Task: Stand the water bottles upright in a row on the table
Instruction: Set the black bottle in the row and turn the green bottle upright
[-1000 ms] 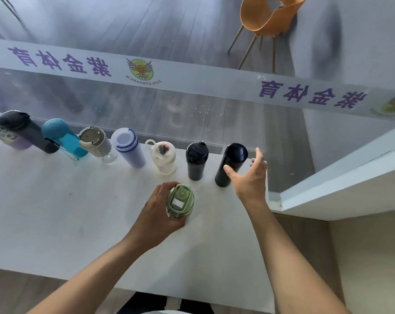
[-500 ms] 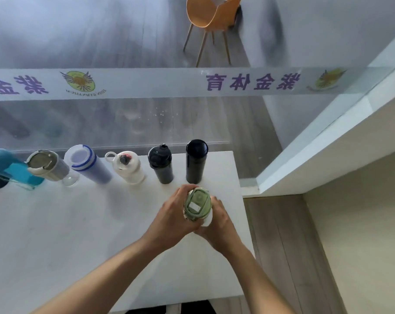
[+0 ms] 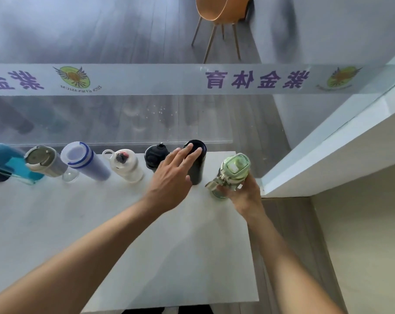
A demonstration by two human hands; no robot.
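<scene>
Right hand: closed around the lower body of the green bottle, fingers wrapped from the near side, at the right end of the row.
Green bottle: close to upright with its lid tipped a little toward the camera; the base is near the far right corner of the table, but I cannot tell whether it touches the top, since the hand hides it.
Left hand: open, fingers spread and stretched forward, holding nothing; the fingertips lie on the cap of the tall black bottle.
Tall black bottle: upright, just left of the green bottle, apart from it.
Short black bottle: upright, just left of the tall one, partly behind the left hand.
White bottle: upright, with a loop handle on its lid, next along to the left.
Blue-ringed bottle: upright, pale body, left of the white one.
Grey bottle: upright, beside the blue-ringed one.
Teal bottle: at the left edge of the view, cut off by the frame.
Row: runs along the far edge of the table, against a glass wall.
Chair: orange, on the floor beyond the glass.
</scene>
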